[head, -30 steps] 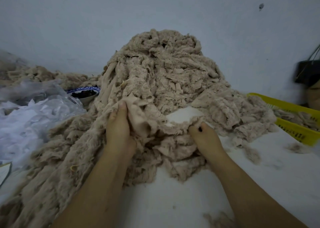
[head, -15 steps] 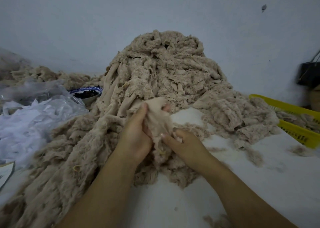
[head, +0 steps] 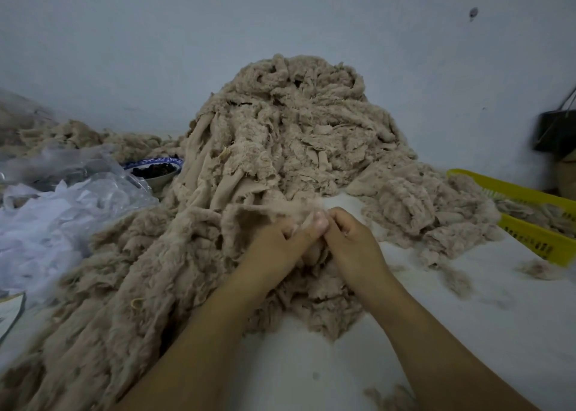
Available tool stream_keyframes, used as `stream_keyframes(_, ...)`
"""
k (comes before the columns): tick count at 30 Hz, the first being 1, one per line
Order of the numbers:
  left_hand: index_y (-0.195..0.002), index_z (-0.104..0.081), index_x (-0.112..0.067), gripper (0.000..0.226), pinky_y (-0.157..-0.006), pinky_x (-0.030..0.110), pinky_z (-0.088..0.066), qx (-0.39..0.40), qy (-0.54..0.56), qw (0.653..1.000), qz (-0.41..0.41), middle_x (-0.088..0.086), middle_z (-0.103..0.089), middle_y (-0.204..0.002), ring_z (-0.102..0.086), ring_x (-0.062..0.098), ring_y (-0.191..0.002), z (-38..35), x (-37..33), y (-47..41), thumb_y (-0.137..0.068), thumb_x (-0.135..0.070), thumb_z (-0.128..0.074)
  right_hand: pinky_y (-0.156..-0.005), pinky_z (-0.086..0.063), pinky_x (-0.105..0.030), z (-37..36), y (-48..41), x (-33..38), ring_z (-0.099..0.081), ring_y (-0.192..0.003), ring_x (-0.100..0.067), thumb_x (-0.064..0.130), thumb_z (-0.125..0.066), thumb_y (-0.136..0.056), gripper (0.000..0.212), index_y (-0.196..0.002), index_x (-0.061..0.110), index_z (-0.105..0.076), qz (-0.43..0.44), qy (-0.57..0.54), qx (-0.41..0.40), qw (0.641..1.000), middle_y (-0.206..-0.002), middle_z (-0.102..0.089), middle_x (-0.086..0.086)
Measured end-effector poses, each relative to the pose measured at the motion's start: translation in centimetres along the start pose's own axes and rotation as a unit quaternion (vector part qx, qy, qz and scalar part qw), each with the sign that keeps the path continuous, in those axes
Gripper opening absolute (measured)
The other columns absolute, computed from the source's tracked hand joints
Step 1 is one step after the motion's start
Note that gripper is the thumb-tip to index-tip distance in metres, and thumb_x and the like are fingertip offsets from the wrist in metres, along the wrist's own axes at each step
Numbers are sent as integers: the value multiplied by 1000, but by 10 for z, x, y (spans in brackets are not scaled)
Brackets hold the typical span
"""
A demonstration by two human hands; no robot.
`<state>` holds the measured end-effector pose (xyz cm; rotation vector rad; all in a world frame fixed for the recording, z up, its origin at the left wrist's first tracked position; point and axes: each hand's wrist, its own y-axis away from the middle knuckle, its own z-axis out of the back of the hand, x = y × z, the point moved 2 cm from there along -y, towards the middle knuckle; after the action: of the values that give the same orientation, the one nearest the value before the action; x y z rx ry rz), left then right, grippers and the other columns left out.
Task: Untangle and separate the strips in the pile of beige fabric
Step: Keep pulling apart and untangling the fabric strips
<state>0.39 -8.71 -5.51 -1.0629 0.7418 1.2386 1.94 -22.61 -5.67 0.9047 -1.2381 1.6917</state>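
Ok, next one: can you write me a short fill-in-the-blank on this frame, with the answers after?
1. The left hand and the right hand both pinch one strip from the ____ pile.
2. The basket on the right is ____.
3. The bowl with the blue rim stands to the ____ of the pile.

Missing words: beige; yellow; left.
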Motion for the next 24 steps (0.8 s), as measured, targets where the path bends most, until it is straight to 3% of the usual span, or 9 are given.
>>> stream_keyframes(4,-93,-71,-6,37,-68,26,-54,-115,122,986,22,5,-75,-84,-69,17,-74,8,-1,-3,-99,-39,-55,-54,-36,-16,-1,-1,-4,-45,-56,-5,53,-50,-97,37,-75,24,-50,1,4,25,1000,-61,-50,12)
stream_keyframes(6,-97,-73,-14,32,-77,34,-58,-133,226,963,61,7,-77,-90,-73,21,-85,12,1,-5,-100,-38,-53,-51,-33,-16,-9,0,-8,-40,-52,0,51,-48,-99,36,-71,28,-46,8,79,79,994,-58,-46,16)
stream_keyframes(10,-108,-68,-9,33,-67,29,-59,-136,450,876,103,10,-76,-97,-74,18,-85,27,1,-9,-105,-31,-43,-52,-33,-15,-9,-2,-14,-43,-55,2,50,-43,-101,35,-68,38,-47,-4,122,100,987,-61,-48,20)
stream_keyframes(14,-96,-67,-10,34,-52,23,-56,-158,611,766,124,4,-76,-82,-73,12,-70,47,4,-8,-107,-21,-37,-50,-33,-14,0,-3,-24,-44,-54,5,46,-46,-102,35,-70,31,-47,-40,176,126,976,-59,-50,21)
stream_keyframes(16,-94,-70,-19,38,-57,20,-58,-157,649,734,123,-5,-75,-82,-71,3,-68,50,7,-9,-107,-19,-35,-49,-33,-13,2,-2,-25,-42,-50,3,40,-48,-102,38,-65,31,-44,-47,161,148,975,-57,-50,21)
stream_keyframes(18,-92,-74,-31,39,-70,12,-55,-155,635,750,105,-20,-69,-87,-63,-13,-75,47,4,-9,-105,-19,-39,-56,-38,-12,2,-1,-21,-48,-55,5,41,-48,-101,41,-62,30,-52,-56,111,142,982,-64,-58,23)
stream_keyframes(20,-81,-78,-17,38,-62,19,-57,-128,566,809,97,-4,-75,-82,-71,1,-71,39,3,-11,-103,-24,-48,-70,-42,-10,0,0,-14,-57,-79,8,57,-45,-98,37,-76,35,-65,-46,60,105,992,-90,-63,22)
stream_keyframes(21,-88,-77,-11,34,-62,23,-58,-110,528,837,95,5,-77,-88,-74,11,-78,32,2,-11,-102,-27,-50,-71,-40,-4,-1,0,-10,-56,-89,11,67,-43,-92,36,-88,39,-65,-31,41,91,995,-102,-59,21)
stream_keyframes(24,-94,-77,-12,30,-70,32,-61,-89,411,903,84,13,-76,-101,-74,24,-93,16,3,-9,-99,-31,-55,-67,-41,-1,-8,4,-2,-56,-86,15,80,-46,-82,35,-93,49,-57,16,20,93,995,-101,-57,24)
